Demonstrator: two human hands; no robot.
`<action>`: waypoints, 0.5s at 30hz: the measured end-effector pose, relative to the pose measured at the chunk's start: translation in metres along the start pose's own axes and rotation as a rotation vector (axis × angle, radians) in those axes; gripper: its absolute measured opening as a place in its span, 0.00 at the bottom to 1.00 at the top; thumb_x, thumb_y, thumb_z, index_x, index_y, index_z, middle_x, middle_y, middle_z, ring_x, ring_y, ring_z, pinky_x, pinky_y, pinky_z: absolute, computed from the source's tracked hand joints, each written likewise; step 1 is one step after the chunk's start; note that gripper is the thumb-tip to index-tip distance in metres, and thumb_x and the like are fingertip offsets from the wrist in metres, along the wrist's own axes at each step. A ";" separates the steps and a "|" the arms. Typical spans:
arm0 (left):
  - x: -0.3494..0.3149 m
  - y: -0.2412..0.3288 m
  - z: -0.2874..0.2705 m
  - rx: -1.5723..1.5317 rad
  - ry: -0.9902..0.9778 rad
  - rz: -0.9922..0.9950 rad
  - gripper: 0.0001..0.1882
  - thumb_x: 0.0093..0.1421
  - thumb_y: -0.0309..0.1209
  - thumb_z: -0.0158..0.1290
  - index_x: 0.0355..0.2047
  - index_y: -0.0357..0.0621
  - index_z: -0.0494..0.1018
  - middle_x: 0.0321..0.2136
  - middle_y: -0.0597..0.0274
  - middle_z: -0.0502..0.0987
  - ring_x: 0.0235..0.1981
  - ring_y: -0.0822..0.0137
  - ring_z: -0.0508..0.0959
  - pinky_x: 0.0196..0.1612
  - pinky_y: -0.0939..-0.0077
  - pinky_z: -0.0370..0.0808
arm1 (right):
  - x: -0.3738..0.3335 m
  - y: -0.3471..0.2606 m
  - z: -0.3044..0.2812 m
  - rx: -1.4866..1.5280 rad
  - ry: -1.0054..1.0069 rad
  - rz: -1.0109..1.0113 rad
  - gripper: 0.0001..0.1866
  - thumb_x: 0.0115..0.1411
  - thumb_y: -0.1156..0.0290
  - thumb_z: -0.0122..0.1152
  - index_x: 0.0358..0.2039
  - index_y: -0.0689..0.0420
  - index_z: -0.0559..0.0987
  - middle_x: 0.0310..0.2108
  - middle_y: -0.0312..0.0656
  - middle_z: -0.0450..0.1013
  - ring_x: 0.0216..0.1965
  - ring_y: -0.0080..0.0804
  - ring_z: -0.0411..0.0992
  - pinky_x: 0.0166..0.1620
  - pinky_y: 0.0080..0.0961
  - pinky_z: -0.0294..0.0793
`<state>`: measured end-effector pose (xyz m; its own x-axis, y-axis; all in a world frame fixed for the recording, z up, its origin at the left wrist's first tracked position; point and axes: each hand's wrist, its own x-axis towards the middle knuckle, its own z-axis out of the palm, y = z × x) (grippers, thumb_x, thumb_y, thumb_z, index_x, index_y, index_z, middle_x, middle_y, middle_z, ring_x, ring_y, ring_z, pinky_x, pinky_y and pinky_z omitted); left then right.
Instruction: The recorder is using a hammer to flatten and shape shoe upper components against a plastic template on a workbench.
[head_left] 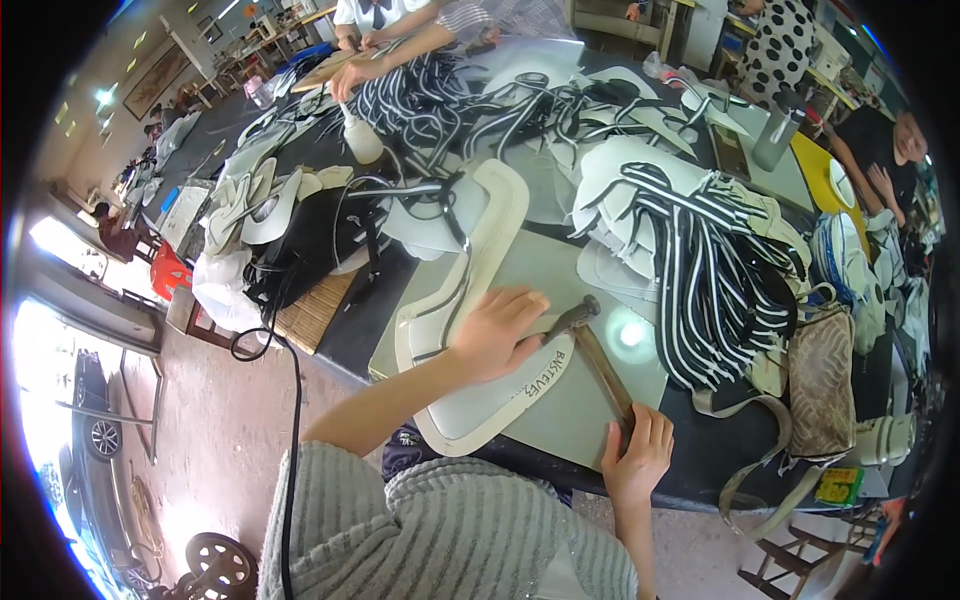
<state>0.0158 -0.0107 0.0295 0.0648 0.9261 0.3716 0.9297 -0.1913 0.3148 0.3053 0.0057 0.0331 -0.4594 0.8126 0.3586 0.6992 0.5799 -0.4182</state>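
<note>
Flat on a pale board (630, 375) lies a white curved panel (480, 395) with a cream border and dark lettering on its near edge. My left hand (500, 330) rests on this panel, its fingers stretched out toward the right. In my right hand (640, 452), at the table's front edge, is a hammer (603, 370), gripped near the end of its wooden handle. The dark hammer head is over the panel, close to my left fingertips. Another cream-edged curved strip (495, 215) reaches away from the left hand toward the middle of the table.
Striped black-and-white straps (710, 290) lie piled on white pieces at the right, near a patterned bag (822, 380). A black bag (310, 230) sits at the left. Beyond are a white bottle (360, 138), a grey flask (778, 135) and another person's hands (360, 70).
</note>
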 end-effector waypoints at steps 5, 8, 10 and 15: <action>-0.010 -0.002 0.000 0.014 0.040 -0.040 0.28 0.57 0.33 0.58 0.56 0.39 0.66 0.53 0.54 0.73 0.56 0.51 0.70 0.60 0.56 0.66 | 0.012 -0.013 0.005 -0.029 -0.139 0.032 0.24 0.57 0.65 0.62 0.51 0.63 0.72 0.46 0.50 0.70 0.50 0.53 0.67 0.55 0.45 0.64; -0.011 -0.002 0.007 0.021 0.077 -0.035 0.30 0.57 0.34 0.58 0.58 0.39 0.65 0.51 0.54 0.74 0.55 0.53 0.71 0.59 0.56 0.67 | 0.018 -0.019 0.017 -0.067 -0.102 -0.049 0.26 0.58 0.64 0.62 0.54 0.63 0.70 0.49 0.52 0.69 0.51 0.54 0.66 0.55 0.46 0.64; -0.011 0.002 0.011 -0.061 0.076 -0.047 0.32 0.56 0.35 0.59 0.59 0.39 0.63 0.49 0.55 0.75 0.54 0.54 0.72 0.59 0.57 0.67 | 0.027 -0.027 0.016 -0.039 -0.192 -0.047 0.29 0.60 0.63 0.61 0.58 0.64 0.67 0.54 0.56 0.66 0.55 0.58 0.64 0.58 0.48 0.63; -0.015 -0.002 0.017 -0.044 0.141 -0.022 0.33 0.55 0.35 0.59 0.60 0.39 0.64 0.48 0.56 0.76 0.54 0.56 0.73 0.59 0.59 0.66 | 0.060 -0.045 -0.067 0.411 0.732 -0.752 0.28 0.68 0.53 0.51 0.59 0.62 0.67 0.60 0.50 0.64 0.58 0.47 0.65 0.56 0.49 0.71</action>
<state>0.0193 -0.0188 0.0088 -0.0103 0.8759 0.4824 0.9133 -0.1881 0.3612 0.2831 0.0240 0.1291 -0.1614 0.0966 0.9821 0.0844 0.9929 -0.0838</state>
